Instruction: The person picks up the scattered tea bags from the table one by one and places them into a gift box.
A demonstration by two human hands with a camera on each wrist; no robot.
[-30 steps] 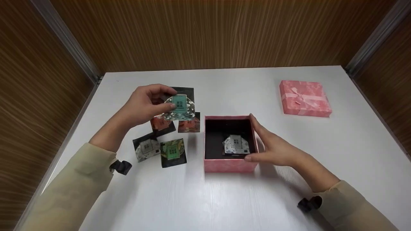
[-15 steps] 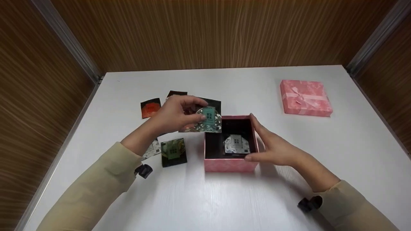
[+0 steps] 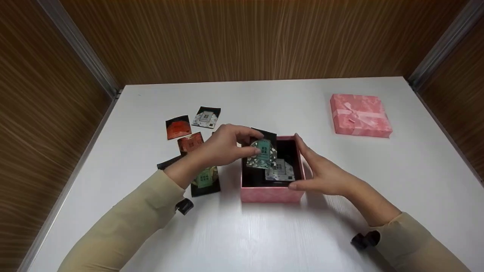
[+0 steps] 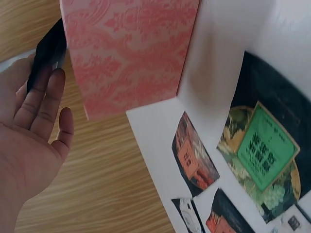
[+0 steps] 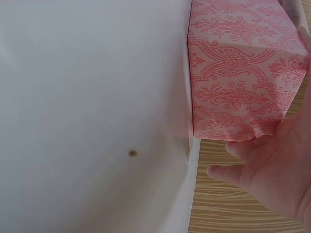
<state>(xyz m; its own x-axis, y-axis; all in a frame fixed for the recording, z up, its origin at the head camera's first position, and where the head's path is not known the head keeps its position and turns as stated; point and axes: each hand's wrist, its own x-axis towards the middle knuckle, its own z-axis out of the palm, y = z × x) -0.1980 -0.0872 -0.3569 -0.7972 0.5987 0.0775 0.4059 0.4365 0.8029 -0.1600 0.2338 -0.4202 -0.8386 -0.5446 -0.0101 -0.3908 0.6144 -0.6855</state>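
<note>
My left hand (image 3: 225,146) pinches a flat black sachet (image 3: 264,152) with a teal label between thumb and fingers, over the left half of a pink gift box (image 3: 270,195). In the left wrist view the same sachet (image 4: 50,51) shows as a dark edge beside the box's patterned wall (image 4: 129,53). Inside the box, whose interior is black, lies a white-and-grey sachet (image 3: 284,174), partly covered by the held one. My right hand (image 3: 327,177) grips the box's right side, thumb at the front corner and a finger at the back corner.
Left of the box several sachets lie on the white table (image 3: 257,238): a white one (image 3: 206,118), a red one (image 3: 178,128), an orange-red one (image 3: 191,141) and a green-labelled one (image 3: 206,180). The pink lid (image 3: 361,116) with a bow sits at the back right.
My left hand has carried the teal-labelled sachet rightward and toward me, from above the loose sachets to over the box. The right hand and box have stayed still.
</note>
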